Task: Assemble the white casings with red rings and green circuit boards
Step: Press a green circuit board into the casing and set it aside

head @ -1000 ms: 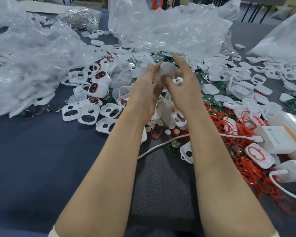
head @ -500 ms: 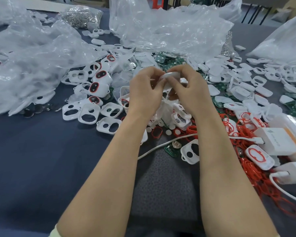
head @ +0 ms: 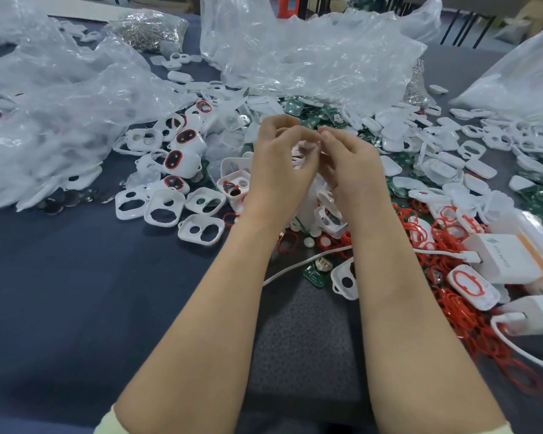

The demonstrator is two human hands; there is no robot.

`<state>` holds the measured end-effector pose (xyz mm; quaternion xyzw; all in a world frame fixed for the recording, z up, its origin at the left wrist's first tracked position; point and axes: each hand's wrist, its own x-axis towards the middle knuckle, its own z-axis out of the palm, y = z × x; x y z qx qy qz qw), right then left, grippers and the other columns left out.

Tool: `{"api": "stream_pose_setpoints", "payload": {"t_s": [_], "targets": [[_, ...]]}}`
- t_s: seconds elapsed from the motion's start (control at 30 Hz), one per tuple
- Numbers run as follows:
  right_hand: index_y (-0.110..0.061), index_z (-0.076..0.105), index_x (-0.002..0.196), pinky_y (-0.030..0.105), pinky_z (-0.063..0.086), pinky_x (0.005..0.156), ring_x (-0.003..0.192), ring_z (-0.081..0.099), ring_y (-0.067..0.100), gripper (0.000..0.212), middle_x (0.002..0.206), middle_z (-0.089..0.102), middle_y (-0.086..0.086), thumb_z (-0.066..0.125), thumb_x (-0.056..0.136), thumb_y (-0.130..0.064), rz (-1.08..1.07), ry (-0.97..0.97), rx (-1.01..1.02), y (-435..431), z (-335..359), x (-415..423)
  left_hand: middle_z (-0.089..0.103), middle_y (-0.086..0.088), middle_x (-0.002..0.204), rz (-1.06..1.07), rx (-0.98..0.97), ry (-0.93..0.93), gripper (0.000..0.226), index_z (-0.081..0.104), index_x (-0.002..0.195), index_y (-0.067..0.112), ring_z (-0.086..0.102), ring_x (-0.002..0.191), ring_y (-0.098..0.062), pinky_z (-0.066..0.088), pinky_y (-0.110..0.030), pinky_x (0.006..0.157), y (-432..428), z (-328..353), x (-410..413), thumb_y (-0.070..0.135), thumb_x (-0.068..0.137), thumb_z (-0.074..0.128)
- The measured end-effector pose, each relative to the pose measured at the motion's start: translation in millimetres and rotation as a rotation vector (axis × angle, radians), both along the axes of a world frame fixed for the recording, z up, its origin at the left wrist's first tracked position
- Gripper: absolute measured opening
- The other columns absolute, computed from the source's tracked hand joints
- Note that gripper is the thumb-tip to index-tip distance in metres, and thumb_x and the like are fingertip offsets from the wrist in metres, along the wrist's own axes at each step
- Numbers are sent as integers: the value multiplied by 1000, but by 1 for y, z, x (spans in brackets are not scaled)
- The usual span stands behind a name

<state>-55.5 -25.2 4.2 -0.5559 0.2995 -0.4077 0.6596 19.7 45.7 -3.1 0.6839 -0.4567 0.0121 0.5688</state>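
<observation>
Both my hands were up over the middle of the heap. My left hand (head: 278, 173) and my right hand (head: 353, 173) had their fingers curled in and the tips meeting, pinching a small white plastic piece (head: 304, 149) between them. It was too blurred for me to say whether it was a casing half or a cover, or whether a ring or board sat in it. I judged the job barely begun. To my left only a handful of white rounded casings with red rings fitted (head: 180, 159) lay together on the dark blue cloth-covered table (head: 76, 292). Just nearer me lay several empty white casing frames (head: 162, 208) with two openings and no ring. Far more was waiting. A tangle of loose red rubber rings (head: 464, 321) sprawled to my right, and green circuit boards (head: 314, 115) were heaped beyond my fingers at the edge of the crumpled clear plastic bags (head: 295, 57). A lone green board (head: 317, 272) lay by the white cable (head: 295, 265), and flat white covers (head: 480, 169) were scattered across the right side.
</observation>
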Motion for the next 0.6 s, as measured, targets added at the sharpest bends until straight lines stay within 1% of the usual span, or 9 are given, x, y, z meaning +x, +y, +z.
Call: {"api": "stream_pose_setpoints", "payload": {"t_s": [0.07,0.13,0.17,0.2,0.27,0.33,0.43,0.5,0.6], "targets": [[-7,58,111,20,55,70,78,69,11,19,93,68,8,51,95,1,-8,-85,89,-2,2,-1,50,1,116,7,-31,138,18,67,109,11,50,98,1,44,-11,91,-1,1,2,17,92,62],[-9,54,113,22,56,73,81,68,13,26,97,65,9,51,93,6,3,-137,105,-3,2,-1,58,5,109,35,-32,256,21,61,112,13,56,92,0,48,-12,86,0,1,6,22,93,62],[-8,53,114,24,56,76,84,67,14,27,99,64,9,51,92,7,17,-144,97,-4,2,-1,61,7,102,30,-7,295,20,61,110,13,59,89,-1,49,-11,83,0,1,8,23,93,62],[-5,54,116,25,57,79,88,67,16,27,101,64,9,51,92,7,34,-141,85,-4,1,0,64,6,97,12,20,321,18,63,107,12,62,88,-4,51,-14,83,0,1,10,23,93,62],[-1,56,118,29,56,85,94,65,19,26,102,65,9,53,92,5,43,-111,56,-5,0,0,67,2,92,-21,54,352,13,65,102,11,65,91,-14,54,-31,89,0,0,11,19,93,62],[-6,58,108,31,56,85,94,66,20,18,100,67,8,57,92,2,33,-54,4,-6,-1,-2,66,2,89,-38,49,385,4,62,97,15,66,93,-18,54,-41,90,-1,0,11,14,93,62],[-13,57,97,32,58,81,92,67,22,15,100,68,13,60,90,0,-7,39,-130,-6,-3,-3,65,-1,90,-65,48,434,7,60,97,14,66,95,-23,54,-44,91,-1,0,10,10,92,61],[-14,58,96,29,57,77,91,68,22,15,102,67,16,61,89,-1,-36,46,-184,-5,-3,-2,67,-8,98,-83,54,452,12,61,104,10,66,98,-25,54,-45,91,-1,0,10,12,92,63],[-14,59,99,25,55,74,86,68,17,15,95,69,11,62,90,-3,2,25,-195,-4,-1,-1,67,-14,106,-111,50,494,19,61,111,7,65,103,-27,52,-46,93,-1,0,11,13,93,61]]}}
